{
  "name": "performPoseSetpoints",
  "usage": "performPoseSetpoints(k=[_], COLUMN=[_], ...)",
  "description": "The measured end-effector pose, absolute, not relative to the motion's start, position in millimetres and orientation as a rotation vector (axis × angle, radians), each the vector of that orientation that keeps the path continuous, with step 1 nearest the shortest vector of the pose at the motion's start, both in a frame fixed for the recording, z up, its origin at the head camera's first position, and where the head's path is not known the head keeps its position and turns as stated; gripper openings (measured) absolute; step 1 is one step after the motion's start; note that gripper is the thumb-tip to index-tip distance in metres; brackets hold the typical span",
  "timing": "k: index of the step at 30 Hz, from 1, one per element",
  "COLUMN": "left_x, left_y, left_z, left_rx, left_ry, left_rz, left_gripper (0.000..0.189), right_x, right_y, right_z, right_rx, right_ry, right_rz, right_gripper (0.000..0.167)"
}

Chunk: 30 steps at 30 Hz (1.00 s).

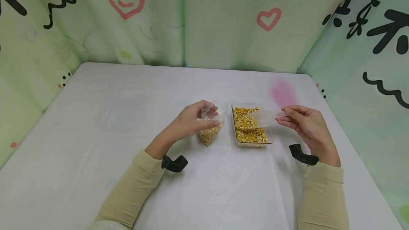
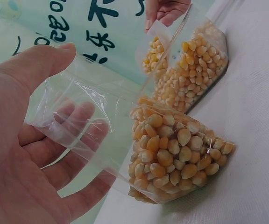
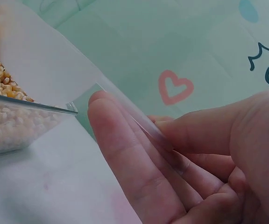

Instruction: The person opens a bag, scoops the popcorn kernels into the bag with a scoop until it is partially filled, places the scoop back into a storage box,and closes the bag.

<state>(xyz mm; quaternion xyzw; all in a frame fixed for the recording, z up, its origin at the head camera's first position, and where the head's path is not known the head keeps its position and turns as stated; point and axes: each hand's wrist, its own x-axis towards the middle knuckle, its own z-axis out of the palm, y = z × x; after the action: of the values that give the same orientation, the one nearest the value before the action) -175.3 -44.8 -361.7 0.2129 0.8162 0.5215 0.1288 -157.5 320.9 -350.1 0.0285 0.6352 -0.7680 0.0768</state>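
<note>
My left hand [image 1: 194, 119] holds a clear plastic bag [image 2: 90, 100] by its upper part, with thumb and fingers spread around it. Corn kernels [image 2: 172, 156] fill the bag's lower part, which hangs close over the table. To its right stands a clear rectangular container [image 1: 252, 143] with more yellow kernels [image 1: 250, 136] inside. Between thumb and fingers, my right hand [image 1: 303, 121] pinches the handle of a translucent white scoop [image 1: 266, 118]. A heap of kernels lies in the scoop's front, over the container.
A white cloth covers the table [image 1: 96, 144]. Green printed curtains [image 1: 217, 20] with hearts and black lettering hang behind it and at both sides. A black band [image 1: 175, 164] sits at my left wrist and another [image 1: 303, 155] at my right.
</note>
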Motion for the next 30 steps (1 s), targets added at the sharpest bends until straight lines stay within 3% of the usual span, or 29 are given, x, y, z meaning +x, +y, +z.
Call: performPoseSetpoints(k=[30], left_x=[-173.5], left_y=[-43.3], left_z=[-361.9], left_rx=[0.647], left_ry=[2.339], left_rz=[1.530], left_gripper=[0.047], right_x=[-154.3], right_y=[319.4], right_z=[-341.0], right_rx=[0.110], right_ry=[1.753], right_rz=[-2.530], right_gripper=[0.014])
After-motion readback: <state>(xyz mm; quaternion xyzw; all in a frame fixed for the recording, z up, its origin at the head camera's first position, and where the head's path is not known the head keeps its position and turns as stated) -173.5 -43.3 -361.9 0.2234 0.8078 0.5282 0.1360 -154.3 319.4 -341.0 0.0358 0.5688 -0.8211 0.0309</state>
